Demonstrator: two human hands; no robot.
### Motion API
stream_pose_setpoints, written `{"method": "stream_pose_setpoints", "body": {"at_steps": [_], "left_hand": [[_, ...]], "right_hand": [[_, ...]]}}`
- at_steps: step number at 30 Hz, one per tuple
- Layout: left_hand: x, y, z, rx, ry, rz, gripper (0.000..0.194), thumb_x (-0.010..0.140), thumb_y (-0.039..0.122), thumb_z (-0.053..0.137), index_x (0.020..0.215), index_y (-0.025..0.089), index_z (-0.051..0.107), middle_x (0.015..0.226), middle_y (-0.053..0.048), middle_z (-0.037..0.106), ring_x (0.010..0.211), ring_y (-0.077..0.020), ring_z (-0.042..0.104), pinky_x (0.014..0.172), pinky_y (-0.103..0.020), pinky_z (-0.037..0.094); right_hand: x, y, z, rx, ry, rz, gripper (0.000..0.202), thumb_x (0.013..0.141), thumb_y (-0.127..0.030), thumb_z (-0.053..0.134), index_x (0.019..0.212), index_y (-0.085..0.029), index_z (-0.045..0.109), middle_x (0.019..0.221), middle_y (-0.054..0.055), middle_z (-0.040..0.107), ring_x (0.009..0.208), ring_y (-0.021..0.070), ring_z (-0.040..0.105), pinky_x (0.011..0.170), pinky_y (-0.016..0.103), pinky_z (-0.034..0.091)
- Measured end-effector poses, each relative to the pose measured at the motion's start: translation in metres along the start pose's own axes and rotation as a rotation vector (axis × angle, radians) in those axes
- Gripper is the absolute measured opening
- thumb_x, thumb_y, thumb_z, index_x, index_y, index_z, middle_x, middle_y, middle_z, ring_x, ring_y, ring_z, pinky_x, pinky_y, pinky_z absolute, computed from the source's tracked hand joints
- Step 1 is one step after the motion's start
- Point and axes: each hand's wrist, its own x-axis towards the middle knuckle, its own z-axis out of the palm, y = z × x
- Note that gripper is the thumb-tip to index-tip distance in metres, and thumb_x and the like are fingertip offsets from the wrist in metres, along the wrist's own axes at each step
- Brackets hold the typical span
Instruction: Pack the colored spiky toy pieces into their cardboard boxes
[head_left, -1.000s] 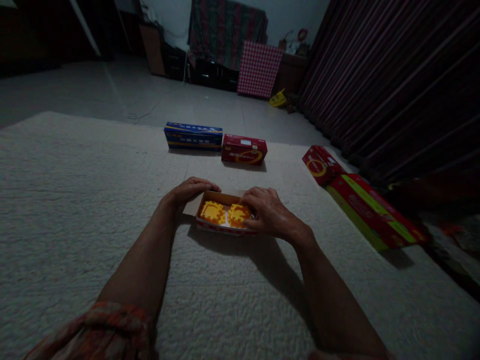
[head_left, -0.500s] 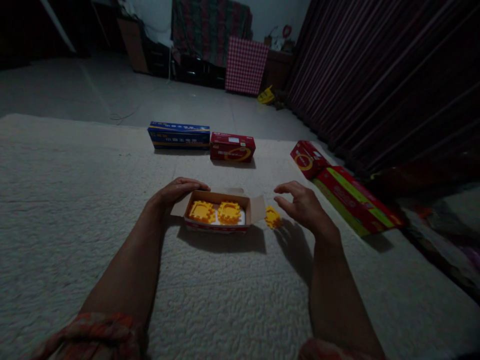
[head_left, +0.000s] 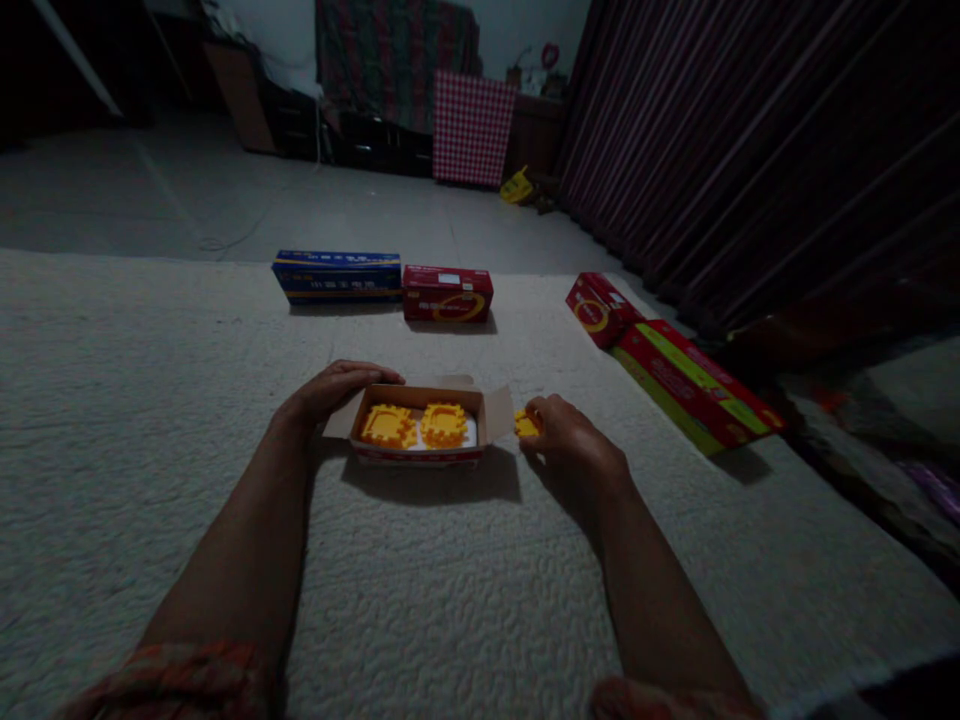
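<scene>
An open cardboard box (head_left: 420, 456) sits on the bedding with its flaps folded outward. Inside it lie two notched yellow plastic building blocks, a left block (head_left: 388, 427) and a right block (head_left: 444, 425), with some white showing beneath. My left hand (head_left: 334, 388) rests against the box's back left corner, fingers stretched along the rear edge; its thumb is hidden. Just beyond the right flap, my right hand (head_left: 570, 438) has its fingers closed around a third yellow building block (head_left: 526, 424), partly covered by the fingers and low over the bedding.
Behind the open box stand a blue box (head_left: 337, 280) and a red box (head_left: 448, 295), end to end. To the right are another red box (head_left: 602, 308) and a long red and green box (head_left: 697, 385). A dark curtain (head_left: 675, 150) hangs beyond them.
My right hand has come down and left onto the loose yellow building block and closed on it. My left hand stays at the box's corner. The whole view has shifted slightly.
</scene>
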Motion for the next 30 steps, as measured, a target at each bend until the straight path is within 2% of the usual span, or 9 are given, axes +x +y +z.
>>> {"method": "stream_pose_setpoints", "body": {"at_steps": [4,9,17,20,23,27,30], "left_hand": [[0.001,-0.003,-0.001,-0.011,-0.005,-0.008,0.024,0.075,0.041,0.073,0.087,0.022,0.083,0.098,-0.008,0.081,0.095,-0.0268,0.074,0.091,-0.040,0.057],[0.001,-0.005,-0.002,-0.074,-0.025,-0.061,0.025,0.076,0.042,0.073,0.089,0.022,0.082,0.098,-0.008,0.081,0.091,-0.0257,0.074,0.086,-0.040,0.058],[0.001,0.000,0.000,-0.082,-0.023,-0.024,0.021,0.073,0.038,0.074,0.085,0.023,0.082,0.095,-0.007,0.081,0.092,-0.0244,0.073,0.092,-0.040,0.055],[-0.001,0.002,0.003,-0.091,-0.021,-0.026,0.019,0.074,0.036,0.073,0.084,0.023,0.082,0.093,-0.006,0.081,0.091,-0.0236,0.072,0.091,-0.039,0.054],[-0.001,0.002,0.003,-0.108,-0.024,-0.024,0.019,0.073,0.035,0.074,0.083,0.022,0.082,0.092,-0.007,0.081,0.089,-0.0237,0.072,0.091,-0.040,0.054],[0.002,-0.002,0.000,-0.077,-0.043,0.026,0.021,0.074,0.036,0.073,0.084,0.020,0.082,0.093,-0.008,0.081,0.091,-0.0242,0.072,0.095,-0.042,0.052],[0.005,-0.005,-0.002,-0.052,-0.052,0.074,0.019,0.076,0.035,0.072,0.084,0.021,0.082,0.092,-0.008,0.081,0.092,-0.0241,0.072,0.097,-0.043,0.050]], "right_hand": [[0.002,0.010,-0.003,0.003,-0.057,-0.020,0.036,0.069,-0.021,0.075,0.104,-0.023,0.067,0.102,0.008,0.066,0.088,0.0225,0.064,0.075,0.032,0.049],[0.004,0.020,-0.018,0.025,-0.065,-0.001,0.030,0.077,-0.035,0.075,0.103,-0.022,0.068,0.102,0.009,0.068,0.090,0.0244,0.065,0.080,0.036,0.051],[-0.005,0.015,-0.040,0.095,0.158,-0.031,0.028,0.085,-0.038,0.065,0.108,-0.021,0.067,0.105,0.011,0.069,0.093,0.0256,0.067,0.081,0.038,0.053],[-0.010,-0.006,-0.058,0.134,0.286,-0.118,0.034,0.083,-0.038,0.068,0.111,-0.020,0.065,0.112,0.013,0.067,0.097,0.0277,0.067,0.083,0.042,0.055],[-0.015,-0.041,-0.071,0.178,0.321,-0.298,0.036,0.082,-0.035,0.071,0.114,-0.022,0.064,0.116,0.012,0.066,0.104,0.0287,0.066,0.090,0.044,0.053],[-0.011,-0.087,-0.061,0.175,0.171,-0.533,0.033,0.081,-0.022,0.071,0.113,-0.023,0.063,0.119,0.011,0.066,0.113,0.0280,0.062,0.097,0.045,0.048],[0.000,-0.103,-0.044,0.091,0.065,-0.618,0.036,0.079,-0.015,0.071,0.114,-0.023,0.062,0.121,0.010,0.067,0.117,0.0291,0.059,0.100,0.048,0.043]]}}
